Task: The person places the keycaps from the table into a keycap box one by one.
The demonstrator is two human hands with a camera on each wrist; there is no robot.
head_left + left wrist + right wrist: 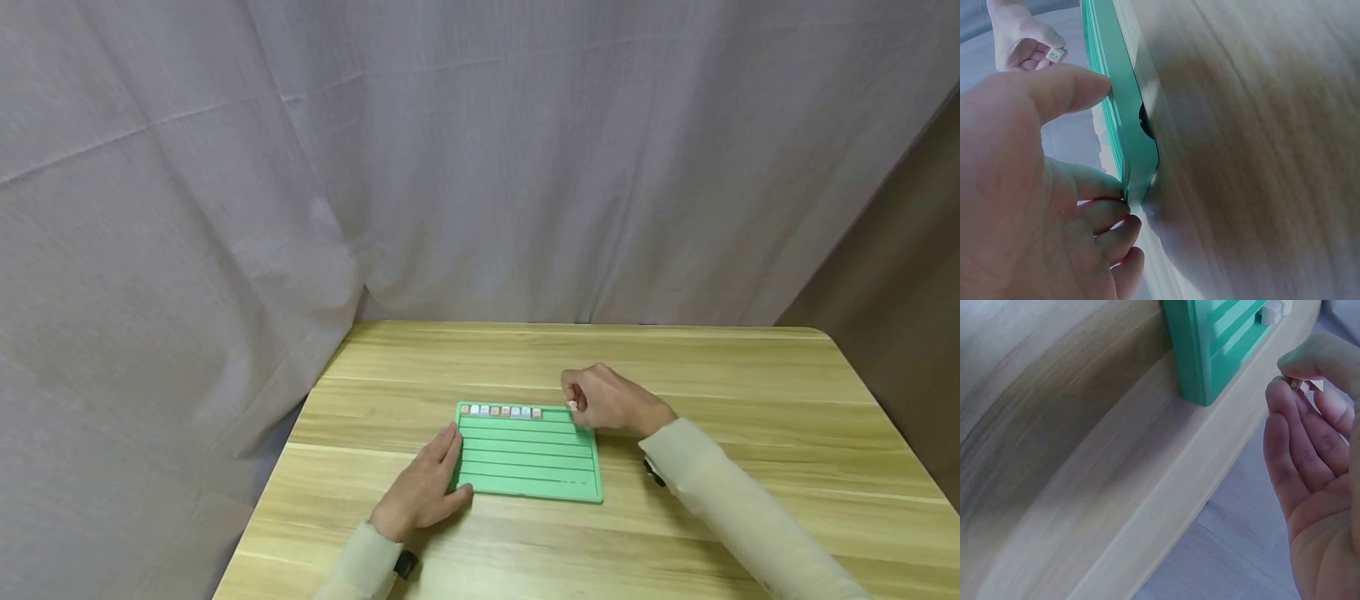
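Note:
A flat green tray (525,461) with several ridged rows lies on the table. Several white and tan keycaps (495,411) stand side by side in its far row, from the left corner towards the right. My left hand (422,487) rests at the tray's near left corner, thumb against the near edge and extended fingers along the left side. Over the far right corner, my right hand (609,398) pinches one small pale keycap (1055,55) between thumb and fingers. That keycap (1300,385) is partly hidden by the fingertips in the right wrist view.
The wooden table (712,367) extends around the tray on all sides. Behind it and on the left hangs a grey curtain (480,167). A darker brown surface (900,317) rises beyond the table's right edge.

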